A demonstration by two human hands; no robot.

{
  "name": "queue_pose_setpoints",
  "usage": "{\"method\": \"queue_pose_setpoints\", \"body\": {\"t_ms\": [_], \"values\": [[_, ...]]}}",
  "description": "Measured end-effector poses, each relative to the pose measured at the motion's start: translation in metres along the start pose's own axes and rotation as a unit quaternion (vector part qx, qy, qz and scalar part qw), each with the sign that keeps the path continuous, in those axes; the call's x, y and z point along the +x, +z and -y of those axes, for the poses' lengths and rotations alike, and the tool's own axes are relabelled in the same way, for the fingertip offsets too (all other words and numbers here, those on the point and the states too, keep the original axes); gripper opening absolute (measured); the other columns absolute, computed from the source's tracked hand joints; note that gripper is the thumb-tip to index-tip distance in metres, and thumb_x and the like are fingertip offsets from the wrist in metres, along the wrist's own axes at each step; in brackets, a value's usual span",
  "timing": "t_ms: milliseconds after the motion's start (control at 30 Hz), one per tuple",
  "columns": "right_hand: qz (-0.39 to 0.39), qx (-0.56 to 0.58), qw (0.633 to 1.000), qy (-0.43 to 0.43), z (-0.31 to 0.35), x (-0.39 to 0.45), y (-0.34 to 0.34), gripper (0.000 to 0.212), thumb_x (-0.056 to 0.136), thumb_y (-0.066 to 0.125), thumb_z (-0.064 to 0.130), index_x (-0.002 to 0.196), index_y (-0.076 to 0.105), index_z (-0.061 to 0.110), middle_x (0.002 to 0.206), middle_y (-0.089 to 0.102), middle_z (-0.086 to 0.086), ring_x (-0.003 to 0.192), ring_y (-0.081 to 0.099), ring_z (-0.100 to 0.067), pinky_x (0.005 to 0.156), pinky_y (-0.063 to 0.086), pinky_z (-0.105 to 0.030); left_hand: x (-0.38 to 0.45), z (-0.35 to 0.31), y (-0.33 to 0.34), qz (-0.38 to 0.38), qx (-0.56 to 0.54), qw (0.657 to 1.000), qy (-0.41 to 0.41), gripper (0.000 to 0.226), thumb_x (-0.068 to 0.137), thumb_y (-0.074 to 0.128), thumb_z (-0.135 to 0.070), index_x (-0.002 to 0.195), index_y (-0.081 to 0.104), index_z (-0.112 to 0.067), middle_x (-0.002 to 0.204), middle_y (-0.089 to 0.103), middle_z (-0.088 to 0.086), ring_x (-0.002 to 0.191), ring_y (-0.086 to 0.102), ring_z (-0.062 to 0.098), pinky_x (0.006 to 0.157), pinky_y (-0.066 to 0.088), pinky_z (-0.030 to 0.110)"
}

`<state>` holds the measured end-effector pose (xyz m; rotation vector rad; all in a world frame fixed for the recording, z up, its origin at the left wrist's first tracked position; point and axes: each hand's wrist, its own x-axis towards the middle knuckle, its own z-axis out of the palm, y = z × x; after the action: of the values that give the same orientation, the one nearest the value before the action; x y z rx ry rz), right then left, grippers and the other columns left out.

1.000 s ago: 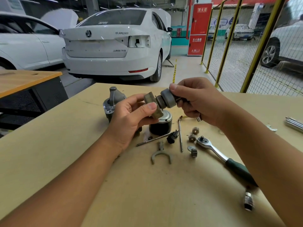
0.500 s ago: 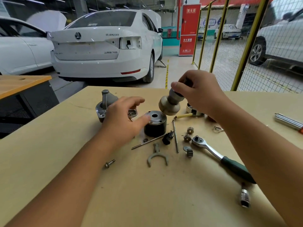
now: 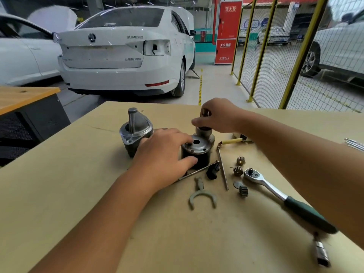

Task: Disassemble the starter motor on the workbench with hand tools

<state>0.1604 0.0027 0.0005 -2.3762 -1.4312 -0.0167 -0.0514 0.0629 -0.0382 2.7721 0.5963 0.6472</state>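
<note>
Left hand (image 3: 167, 156) grips the dark cylindrical housing (image 3: 197, 154) standing on the surface (image 3: 78, 194), thumb and fingers curled round it. Right hand (image 3: 218, 115) pinches the drive assembly (image 3: 203, 132) upright just behind it. Ratchet (image 3: 275, 194) and loose gears (image 3: 240, 160) lie right.

ratchet (image 3: 275, 192) right of fork (image 3: 202, 196)

Red cabinet (image 3: 228, 32) reads "119"; car boot (image 3: 102, 50) "SUPERB".
</note>
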Motion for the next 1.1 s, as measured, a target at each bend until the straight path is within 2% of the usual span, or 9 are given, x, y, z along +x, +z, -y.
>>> {"method": "queue_pose_setpoints", "body": {"t_ms": [100,267,400,500,633,767,867,1000,1100], "values": [[0.032,0.176,0.98,0.089,-0.006,-0.015,-0.009,0.052,0.097,0.053,0.064,0.1,0.067,0.014,0.08,0.066,-0.009,0.059,0.052,-0.017,0.046,0.04,-0.023,0.0,0.004,-0.001,-0.023,-0.028,0.999,0.003,0.038,0.092,0.068,-0.051,0.126,0.069,-0.035,0.124,0.068,-0.012,0.116,0.059,0.017,0.097,0.052,0.046],[0.128,0.342,0.913,0.183,-0.027,-0.055,-0.026,0.024,0.107,0.05,0.02,0.111,0.067,0.005,0.09,0.068,-0.019,0.065,0.059,-0.019,0.052,0.05,-0.029,0.002,0.021,-0.012,-0.071,-0.093,0.993,-0.026,0.021,0.099,0.063,-0.032,0.115,0.076,-0.027,0.11,0.074,-0.006,0.101,0.067,0.018,0.092,0.057,0.044],[0.103,0.255,0.943,0.188,-0.039,-0.078,-0.019,0.025,0.098,0.051,-0.004,0.102,0.072,0.008,0.102,0.072,-0.019,0.081,0.068,-0.022,0.068,0.062,-0.031,0.001,0.025,-0.015,-0.084,-0.114,0.989,-0.043,0.018,0.099,0.063,-0.026,0.108,0.078,-0.028,0.099,0.076,-0.009,0.093,0.069,0.011,0.09,0.06,0.042],[0.058,0.14,0.969,0.197,-0.048,-0.087,-0.013,0.027,0.089,0.064,-0.003,0.093,0.077,0.021,0.101,0.072,-0.011,0.091,0.07,-0.027,0.084,0.063,-0.045,0.0,0.024,-0.013,-0.079,-0.114,0.989,-0.045,0.019,0.099,0.063,-0.026,0.108,0.078,-0.03,0.099,0.076,-0.009,0.093,0.07,0.013,0.091,0.06,0.042],[0.024,0.064,0.98,0.187,-0.05,-0.098,-0.011,0.03,0.085,0.071,0.0,0.09,0.079,0.029,0.095,0.07,-0.001,0.078,0.064,-0.018,0.059,0.055,-0.028,-0.002,0.027,-0.013,-0.079,-0.128,0.988,-0.042,0.021,0.1,0.061,-0.021,0.111,0.078,-0.028,0.102,0.076,-0.008,0.094,0.07,0.011,0.093,0.059,0.041],[0.021,0.132,0.973,0.186,-0.051,-0.113,-0.015,0.027,0.09,0.067,0.002,0.095,0.079,0.025,0.099,0.07,-0.005,0.087,0.071,-0.027,0.072,0.064,-0.036,-0.007,0.026,-0.022,-0.07,-0.151,0.986,-0.023,0.023,0.099,0.064,-0.011,0.111,0.079,-0.024,0.102,0.076,-0.007,0.095,0.067,-0.004,0.093,0.054,0.02],[0.054,0.103,0.981,0.153,-0.051,-0.132,-0.02,0.016,0.092,0.071,0.023,0.108,0.076,0.024,0.1,0.071,0.001,0.085,0.067,-0.018,0.062,0.05,-0.022,-0.019,0.034,-0.057,-0.072,-0.184,0.98,-0.035,0.016,0.092,0.076,-0.015,0.099,0.079,-0.029,0.089,0.075,-0.009,0.083,0.069,-0.001,0.077,0.052,0.017],[0.044,-0.015,0.992,0.113,-0.051,-0.168,-0.024,0.029,0.087,0.074,0.049,0.113,0.067,0.038,0.101,0.06,0.01,0.091,0.057,-0.012,0.076,0.041,-0.026,-0.052,0.048,-0.101,0.067,-0.113,0.984,-0.119,0.015,0.08,0.087,-0.038,0.087,0.075,-0.036,0.074,0.073,-0.006,0.058,0.069,0.011,0.047,0.049,0.022],[0.003,0.044,0.995,0.093,-0.052,-0.196,-0.032,0.008,0.089,0.072,0.044,0.092,0.065,0.041,0.095,0.066,0.016,0.086,0.06,-0.003,0.071,0.042,-0.024,-0.085,0.042,-0.081,0.203,-0.001,0.965,-0.164,0.03,0.073,0.091,-0.045,0.09,0.067,-0.037,0.074,0.071,-0.005,0.058,0.07,0.007,0.053,0.05,0.025]]}}
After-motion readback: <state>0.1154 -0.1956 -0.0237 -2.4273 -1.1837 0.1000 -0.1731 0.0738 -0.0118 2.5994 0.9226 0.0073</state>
